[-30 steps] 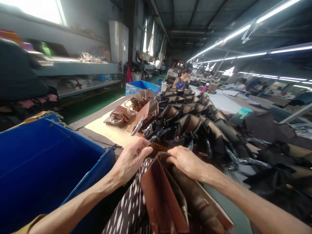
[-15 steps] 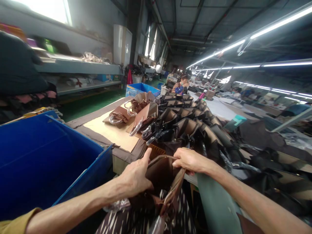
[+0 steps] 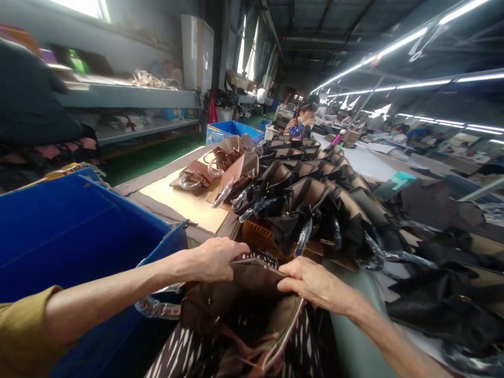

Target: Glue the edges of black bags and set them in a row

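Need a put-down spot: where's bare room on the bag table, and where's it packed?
Bare: near end of the cream sheet, between the brown handbags and the grey-brown cloth strip beside the large blue bin. Packed: middle and right, with black handbags. Nearer, the right hand holds an open handbag.

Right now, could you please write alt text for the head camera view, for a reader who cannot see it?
A person's left hand and right hand hold a brown bag open at its rim. Black bags crowd together ahead, and a blue bin stands at left.
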`<act>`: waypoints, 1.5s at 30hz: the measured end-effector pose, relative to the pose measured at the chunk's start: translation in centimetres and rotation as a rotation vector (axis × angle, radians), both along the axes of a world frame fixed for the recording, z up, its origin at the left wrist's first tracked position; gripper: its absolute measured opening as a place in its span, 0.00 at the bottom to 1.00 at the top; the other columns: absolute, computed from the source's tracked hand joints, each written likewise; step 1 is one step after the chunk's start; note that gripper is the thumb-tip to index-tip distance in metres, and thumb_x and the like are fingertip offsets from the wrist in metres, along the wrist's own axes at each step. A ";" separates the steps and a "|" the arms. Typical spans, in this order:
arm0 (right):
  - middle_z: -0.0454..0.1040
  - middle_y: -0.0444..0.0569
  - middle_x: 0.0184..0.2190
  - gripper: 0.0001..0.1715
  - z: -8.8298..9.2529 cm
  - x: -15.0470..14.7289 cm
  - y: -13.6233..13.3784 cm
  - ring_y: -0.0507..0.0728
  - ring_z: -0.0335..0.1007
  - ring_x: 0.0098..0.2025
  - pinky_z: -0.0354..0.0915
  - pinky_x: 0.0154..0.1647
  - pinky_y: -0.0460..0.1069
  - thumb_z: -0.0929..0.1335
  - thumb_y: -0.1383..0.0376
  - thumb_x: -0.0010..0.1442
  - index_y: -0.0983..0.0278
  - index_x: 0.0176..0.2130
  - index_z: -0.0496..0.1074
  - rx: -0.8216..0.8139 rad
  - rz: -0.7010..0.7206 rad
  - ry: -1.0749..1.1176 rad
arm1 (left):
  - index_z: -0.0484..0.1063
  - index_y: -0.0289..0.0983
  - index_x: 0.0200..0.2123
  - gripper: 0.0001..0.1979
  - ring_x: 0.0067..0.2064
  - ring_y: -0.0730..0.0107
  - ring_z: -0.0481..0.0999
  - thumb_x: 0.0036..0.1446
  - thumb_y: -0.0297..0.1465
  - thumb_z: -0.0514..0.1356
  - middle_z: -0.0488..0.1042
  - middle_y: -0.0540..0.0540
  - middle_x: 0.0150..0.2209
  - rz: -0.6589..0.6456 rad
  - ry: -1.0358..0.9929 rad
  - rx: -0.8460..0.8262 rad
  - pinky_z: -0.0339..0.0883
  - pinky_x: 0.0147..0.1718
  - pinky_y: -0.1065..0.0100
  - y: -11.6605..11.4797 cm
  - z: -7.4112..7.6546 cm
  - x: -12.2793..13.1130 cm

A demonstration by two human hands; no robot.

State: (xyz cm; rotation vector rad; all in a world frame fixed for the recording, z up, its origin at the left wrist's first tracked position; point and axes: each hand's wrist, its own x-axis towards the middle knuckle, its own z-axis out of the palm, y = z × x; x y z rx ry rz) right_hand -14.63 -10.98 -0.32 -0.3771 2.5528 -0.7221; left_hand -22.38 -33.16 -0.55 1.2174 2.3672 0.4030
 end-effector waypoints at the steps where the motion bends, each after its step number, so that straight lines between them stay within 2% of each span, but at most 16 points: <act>1: 0.57 0.37 0.15 0.16 -0.2 -0.1 0.0 0.47 0.56 0.20 0.49 0.22 0.43 0.63 0.67 0.55 0.64 0.19 0.57 -0.006 0.001 0.012 | 0.70 0.40 0.41 0.20 0.35 0.61 0.74 0.40 0.25 0.55 0.76 0.48 0.34 0.001 0.038 0.034 0.64 0.31 0.68 0.5 -0.2 0.3; 6: 0.61 0.37 0.19 0.12 -0.4 -0.5 0.4 0.49 0.60 0.26 0.50 0.29 0.43 0.64 0.66 0.55 0.64 0.21 0.61 -0.026 0.032 0.050 | 0.73 0.40 0.38 0.14 0.36 0.62 0.75 0.46 0.25 0.56 0.77 0.48 0.33 -0.084 0.086 0.110 0.64 0.32 0.70 3.0 -0.7 0.2; 11: 0.59 0.37 0.18 0.10 -0.6 -0.5 0.7 0.49 0.59 0.25 0.50 0.27 0.44 0.65 0.66 0.55 0.63 0.22 0.64 -0.015 0.019 0.051 | 0.76 0.42 0.38 0.13 0.34 0.66 0.75 0.48 0.26 0.58 0.78 0.49 0.31 -0.130 0.066 0.132 0.62 0.31 0.72 4.1 -1.3 -0.8; 15: 0.62 0.38 0.20 0.09 -0.8 -0.4 0.9 0.49 0.61 0.26 0.51 0.28 0.43 0.64 0.66 0.56 0.62 0.24 0.68 -0.013 0.031 0.066 | 0.77 0.40 0.34 0.10 0.30 0.67 0.73 0.48 0.27 0.58 0.77 0.48 0.27 -0.106 0.079 0.149 0.59 0.27 0.72 4.4 -1.9 -1.0; 22: 0.72 0.41 0.25 0.09 -0.8 -0.4 0.9 0.52 0.68 0.32 0.54 0.33 0.44 0.64 0.63 0.58 0.61 0.28 0.72 0.152 0.044 0.113 | 0.77 0.40 0.28 0.09 0.26 0.71 0.69 0.46 0.27 0.56 0.72 0.51 0.21 0.021 0.014 0.162 0.56 0.24 0.74 4.7 -2.1 -0.7; 27: 0.74 0.47 0.26 0.11 -0.9 -0.2 0.2 0.57 0.70 0.33 0.54 0.31 0.47 0.67 0.60 0.57 0.62 0.27 0.74 0.321 -0.061 0.163 | 0.77 0.39 0.26 0.10 0.24 0.72 0.66 0.45 0.29 0.55 0.69 0.52 0.19 0.088 0.009 0.171 0.54 0.22 0.73 5.0 -2.2 -0.3; 30: 0.76 0.51 0.30 0.10 -0.9 -0.2 -0.6 0.61 0.71 0.35 0.54 0.30 0.48 0.68 0.59 0.56 0.63 0.30 0.74 0.386 -0.125 0.218 | 0.77 0.39 0.25 0.10 0.24 0.73 0.64 0.45 0.29 0.54 0.68 0.52 0.18 0.113 0.019 0.169 0.52 0.22 0.73 5.3 -2.3 0.1; 35: 0.77 0.46 0.30 0.06 -1.6 -0.7 -1.5 0.58 0.72 0.35 0.53 0.29 0.47 0.67 0.61 0.57 0.59 0.33 0.74 0.331 -0.111 0.281 | 0.76 0.38 0.23 0.10 0.23 0.74 0.63 0.46 0.32 0.55 0.68 0.51 0.19 0.129 0.031 0.158 0.53 0.22 0.73 5.5 -2.5 0.2; 40: 0.76 0.46 0.27 0.14 -2.2 -0.9 -1.5 0.54 0.71 0.30 0.52 0.28 0.47 0.61 0.67 0.61 0.61 0.30 0.73 0.247 -0.092 0.316 | 0.76 0.37 0.24 0.10 0.24 0.73 0.64 0.48 0.34 0.56 0.69 0.50 0.20 0.100 0.035 0.191 0.53 0.24 0.73 5.4 -3.0 0.0; 45: 0.76 0.46 0.28 0.13 -2.4 -0.7 -1.2 0.54 0.71 0.31 0.54 0.29 0.46 0.61 0.66 0.62 0.61 0.30 0.72 0.186 -0.069 0.295 | 0.75 0.38 0.24 0.10 0.26 0.71 0.67 0.50 0.33 0.55 0.71 0.49 0.21 0.073 0.014 0.158 0.55 0.26 0.72 5.4 -2.9 -0.2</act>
